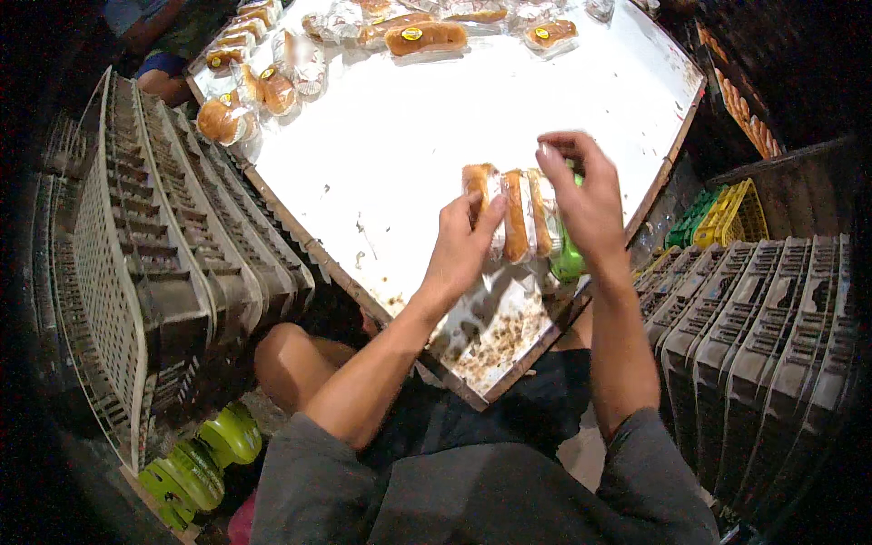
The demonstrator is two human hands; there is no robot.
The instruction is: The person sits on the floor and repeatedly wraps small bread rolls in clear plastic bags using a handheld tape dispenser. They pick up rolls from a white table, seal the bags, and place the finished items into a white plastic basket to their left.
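Observation:
A short row of bread rolls [518, 214] in clear wrappers stands at the near part of the white tabletop [409, 122]. My left hand [463, 238] has its thumb and fingers around the leftmost roll [479, 178] of that row. Over the row's right end is my right hand [586, 191], its fingers bent and the thumb near the index finger. Whether anything thin sits between those fingertips cannot be made out. Partly behind the right wrist, a bright green object [567, 255] rests against the row; its kind is unclear.
More wrapped rolls [426, 37] bearing yellow labels lie along the table's far and left edges. Stacked plastic crates [163, 225] flank me on the left, with further crates [749, 306] on the right. Yellow-green objects [197, 470] sit low at left. Another person's limb [163, 85] shows at upper left.

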